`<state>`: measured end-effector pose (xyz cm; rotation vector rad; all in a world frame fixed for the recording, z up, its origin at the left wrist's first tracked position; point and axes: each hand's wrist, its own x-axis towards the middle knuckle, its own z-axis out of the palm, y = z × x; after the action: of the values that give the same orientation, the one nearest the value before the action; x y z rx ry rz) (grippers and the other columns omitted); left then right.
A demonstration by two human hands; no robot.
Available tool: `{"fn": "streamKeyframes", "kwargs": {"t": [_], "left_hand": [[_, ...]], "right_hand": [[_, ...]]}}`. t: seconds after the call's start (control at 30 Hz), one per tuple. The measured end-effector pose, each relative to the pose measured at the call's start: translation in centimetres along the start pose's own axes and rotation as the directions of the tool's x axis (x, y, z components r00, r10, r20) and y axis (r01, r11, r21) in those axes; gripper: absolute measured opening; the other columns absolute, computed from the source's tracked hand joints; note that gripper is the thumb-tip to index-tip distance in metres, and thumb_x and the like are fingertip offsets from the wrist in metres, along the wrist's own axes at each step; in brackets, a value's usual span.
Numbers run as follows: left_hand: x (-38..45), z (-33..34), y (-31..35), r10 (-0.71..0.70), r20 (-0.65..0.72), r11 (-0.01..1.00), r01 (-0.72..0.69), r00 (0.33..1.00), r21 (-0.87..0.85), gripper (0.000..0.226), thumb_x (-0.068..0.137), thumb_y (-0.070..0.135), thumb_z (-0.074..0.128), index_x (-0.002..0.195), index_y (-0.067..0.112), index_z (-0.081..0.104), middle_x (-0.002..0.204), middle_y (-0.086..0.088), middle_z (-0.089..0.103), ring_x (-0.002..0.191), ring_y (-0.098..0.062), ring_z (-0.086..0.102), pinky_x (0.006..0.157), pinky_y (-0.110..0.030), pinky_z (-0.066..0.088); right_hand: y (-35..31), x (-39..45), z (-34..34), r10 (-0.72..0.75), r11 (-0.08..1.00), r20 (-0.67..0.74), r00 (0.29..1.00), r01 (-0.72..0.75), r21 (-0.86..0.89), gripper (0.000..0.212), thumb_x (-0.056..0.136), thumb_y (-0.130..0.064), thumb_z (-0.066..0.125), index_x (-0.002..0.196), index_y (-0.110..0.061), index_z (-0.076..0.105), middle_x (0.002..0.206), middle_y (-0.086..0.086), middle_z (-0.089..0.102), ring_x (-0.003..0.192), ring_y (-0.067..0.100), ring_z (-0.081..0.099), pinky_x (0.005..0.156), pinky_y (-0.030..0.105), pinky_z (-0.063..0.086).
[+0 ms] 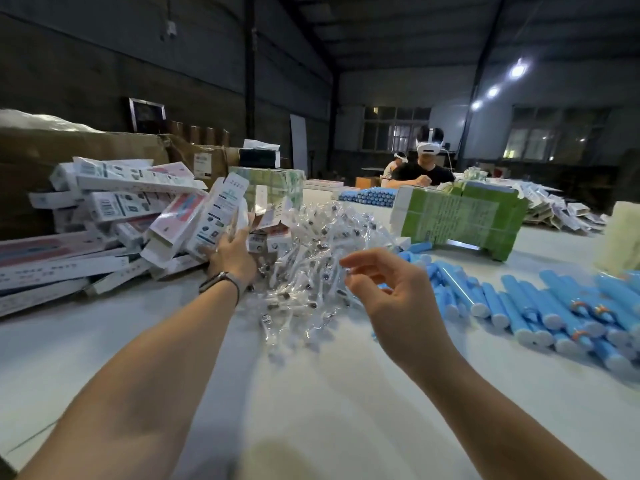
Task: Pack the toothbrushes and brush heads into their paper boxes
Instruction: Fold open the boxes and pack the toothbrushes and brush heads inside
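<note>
While the left hand [231, 252] grips an upright paper box [221, 211] by the box pile, the right hand [382, 289], fingers loosely curled and apparently empty, hovers over the wrapped brush heads [311, 258] on the tabletop [311, 393], likely about to pinch one and slide it inside.

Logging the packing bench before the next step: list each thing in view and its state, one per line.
left hand: grips a paper box
paper box: held tilted, lower flap open
right hand: empty, fingers loosely curled
brush heads: heaped, still bagged
toothbrushes: lying loose, unboxed
box pile: jumbled
</note>
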<state>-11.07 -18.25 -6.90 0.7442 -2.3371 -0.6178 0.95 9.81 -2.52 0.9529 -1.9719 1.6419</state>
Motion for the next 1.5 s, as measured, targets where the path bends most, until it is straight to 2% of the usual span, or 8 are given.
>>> {"fn": "streamKeyframes", "kwargs": {"t": [0.27,0.4,0.53,0.7,1.0,1.17,1.3,1.5], "left_hand": [[-1.1,-5.6,-1.7,0.268,0.086,0.941,-0.279,0.960,0.190,0.046,0.088,0.060,0.055,0.130,0.043,0.046,0.107,-0.002,0.064,0.086,-0.025,0.057,0.070,-0.035,0.050],[-1.7,-8.1,-2.4,0.257,-0.005,0.939,-0.249,0.966,0.238,0.065,0.081,0.082,0.025,0.133,0.046,0.042,0.135,-0.007,0.052,0.117,-0.031,0.046,0.093,-0.052,0.039],[0.4,-8.0,-3.0,0.025,0.249,0.996,-0.045,0.968,0.073,0.092,0.075,0.094,0.033,0.151,0.042,0.032,0.163,-0.011,0.015,0.147,-0.047,0.015,0.114,-0.068,0.019],[2.7,-8.7,-2.7,-0.046,0.389,0.997,0.067,0.920,-0.039,0.081,0.076,0.054,0.065,0.150,0.037,0.037,0.150,-0.014,0.038,0.120,-0.033,0.051,0.086,-0.043,0.055],[-4.7,-8.2,-3.5,0.101,0.185,0.968,-0.053,0.978,-0.245,0.056,0.086,0.026,0.073,0.136,0.029,0.048,0.096,0.003,0.062,0.079,-0.015,0.066,0.055,-0.027,0.056],[-8.9,-8.9,-2.6,0.267,0.199,0.957,-0.235,0.943,-0.170,0.047,0.090,0.021,0.070,0.122,0.031,0.037,0.122,-0.003,0.058,0.102,-0.029,0.063,0.078,-0.044,0.059],[-11.1,-9.9,-1.3,0.315,0.190,0.949,-0.309,0.930,-0.060,0.050,0.091,0.012,0.064,0.112,0.036,0.027,0.121,0.002,0.050,0.081,-0.016,0.058,0.048,-0.027,0.051],[-17.1,-10.0,5.4,0.396,0.249,0.805,-0.203,0.884,-0.557,0.054,0.091,0.010,0.068,0.102,0.043,0.027,0.108,0.007,0.050,0.087,-0.027,0.065,0.045,-0.037,0.059]], "right_hand": [[0.5,-0.3,0.6,0.050,0.998,0.047,0.998,-0.047,-0.051,0.017,0.073,-0.025,0.057,0.075,-0.035,0.070,0.074,-0.011,0.070,0.069,0.004,0.061,0.063,0.010,0.044],[0.4,-0.5,0.7,0.040,0.997,0.063,0.997,-0.035,-0.073,0.020,0.073,-0.022,0.057,0.074,-0.036,0.071,0.073,-0.011,0.071,0.069,0.004,0.063,0.063,0.010,0.045],[0.5,-0.7,0.6,0.020,0.997,0.087,0.996,-0.013,-0.078,0.027,0.079,-0.009,0.063,0.073,-0.033,0.072,0.072,-0.009,0.070,0.066,0.004,0.061,0.062,0.009,0.044],[0.1,-0.6,0.3,0.040,0.997,0.082,0.996,-0.035,-0.063,0.026,0.077,-0.011,0.062,0.071,-0.035,0.072,0.071,-0.009,0.069,0.065,0.003,0.059,0.058,0.009,0.043],[0.0,-0.7,0.0,0.046,0.992,0.089,0.995,-0.036,-0.117,0.041,0.082,0.000,0.063,0.070,-0.039,0.071,0.074,-0.007,0.071,0.066,0.010,0.062,0.060,0.015,0.047],[-0.2,-0.8,0.0,0.057,0.989,0.091,0.994,-0.043,-0.144,0.039,0.082,-0.003,0.064,0.071,-0.040,0.069,0.075,-0.008,0.071,0.071,0.006,0.062,0.063,0.012,0.046],[-0.5,-0.8,-0.5,0.095,0.988,0.057,0.994,-0.088,-0.127,0.021,0.073,-0.022,0.059,0.070,-0.041,0.069,0.073,-0.011,0.070,0.070,0.006,0.061,0.061,0.011,0.044],[-0.1,0.1,-3.0,0.268,0.963,-0.133,0.954,-0.266,0.029,0.026,0.089,-0.026,0.068,0.113,-0.032,0.058,0.095,-0.007,0.063,0.083,0.005,0.060,0.078,0.029,0.050]]}}
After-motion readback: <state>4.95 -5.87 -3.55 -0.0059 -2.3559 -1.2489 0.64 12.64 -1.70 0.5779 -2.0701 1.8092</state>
